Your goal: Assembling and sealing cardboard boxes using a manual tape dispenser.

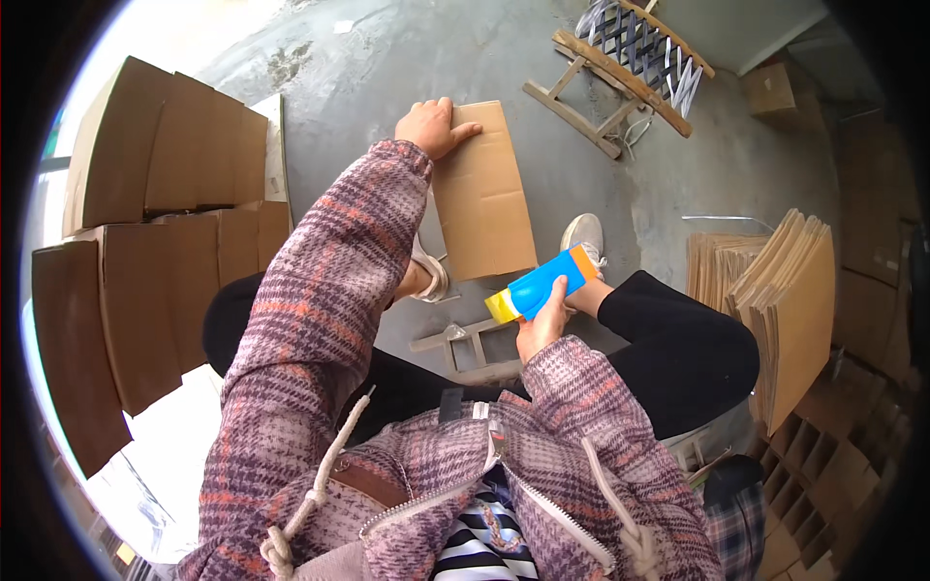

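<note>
From the head view, the person sits low over a grey concrete floor [387,68], legs out in front, and everything arranges itself around the flat cardboard sheet [484,194] lying on that floor between the knees. The left hand [433,126] reaches far forward and rests on the sheet's far left corner, its grip spread flat with the fingers over the top edge and the thumb lying along it, pressing the sheet down rather than pinching it. The right hand [542,324] sits just nearer than the sheet's near edge, its grip closed around a blue tape dispenser [544,284] with an orange end and a yellowish roll at the near end, held clear of the cardboard. A white shoe [583,235] stands just right of the sheet. Left of the sheet are rows of folded cardboard boxes [165,223]; right of it a fanned stack of flat sheets [785,300] leans, and beyond its far right corner lies a wooden folding frame [620,77]. As I judge it, the risk is the sheet skating on the smooth floor, since only one corner is pinned; a pull from the dispenser could swing the free end and lay tape crooked. The dispenser's cutting edge also sits close to the leg, so a slip could snag cloth.
</note>
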Motion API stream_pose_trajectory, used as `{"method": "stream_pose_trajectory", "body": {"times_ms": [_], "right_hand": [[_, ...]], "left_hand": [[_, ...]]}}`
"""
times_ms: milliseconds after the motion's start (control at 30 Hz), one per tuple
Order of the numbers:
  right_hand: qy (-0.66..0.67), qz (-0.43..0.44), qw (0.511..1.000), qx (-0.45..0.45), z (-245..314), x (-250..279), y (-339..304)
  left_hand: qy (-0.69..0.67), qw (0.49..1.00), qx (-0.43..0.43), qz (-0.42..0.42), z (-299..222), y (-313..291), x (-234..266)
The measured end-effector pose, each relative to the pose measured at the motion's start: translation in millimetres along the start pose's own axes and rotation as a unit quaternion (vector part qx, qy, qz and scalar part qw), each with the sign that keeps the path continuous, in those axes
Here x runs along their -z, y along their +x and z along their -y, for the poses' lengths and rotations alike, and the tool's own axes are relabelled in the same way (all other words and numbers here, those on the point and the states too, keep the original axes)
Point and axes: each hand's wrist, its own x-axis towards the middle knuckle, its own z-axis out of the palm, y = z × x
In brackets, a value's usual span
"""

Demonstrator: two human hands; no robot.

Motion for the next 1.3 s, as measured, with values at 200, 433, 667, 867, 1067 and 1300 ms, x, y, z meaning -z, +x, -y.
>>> {"method": "stream_pose_trajectory", "body": {"times_ms": [200,433,667,867,1067,1300], "right_hand": [[-0.036,0.092,0.989,0.111,39.6,-27.2,60.3],[-0.319,0.271,0.877,0.235,155.3,-98.2,114.5],[-0.399,0.328,0.809,0.28,186.7,-121.8,141.5],[-0.498,0.46,0.668,0.307,238.3,-114.6,55.0],[-0.528,0.532,0.62,0.233,242.4,-110.2,-11.7],[-0.623,0.543,0.518,0.219,229.6,-123.1,-33.9]], "left_hand": [[-0.032,0.979,0.199,-0.029,24.0,-43.1,3.6],[-0.139,0.931,0.335,-0.047,-5.1,-135.4,-2.7],[-0.219,0.92,0.315,-0.083,-5.0,-140.8,-50.9],[-0.089,0.936,0.28,-0.194,-3.4,-136.8,-47.2],[-0.524,0.822,0.1,-0.198,-62.1,-129.2,33.5],[-0.796,0.6,0.078,0.018,-65.9,-141.9,36.6]]}}
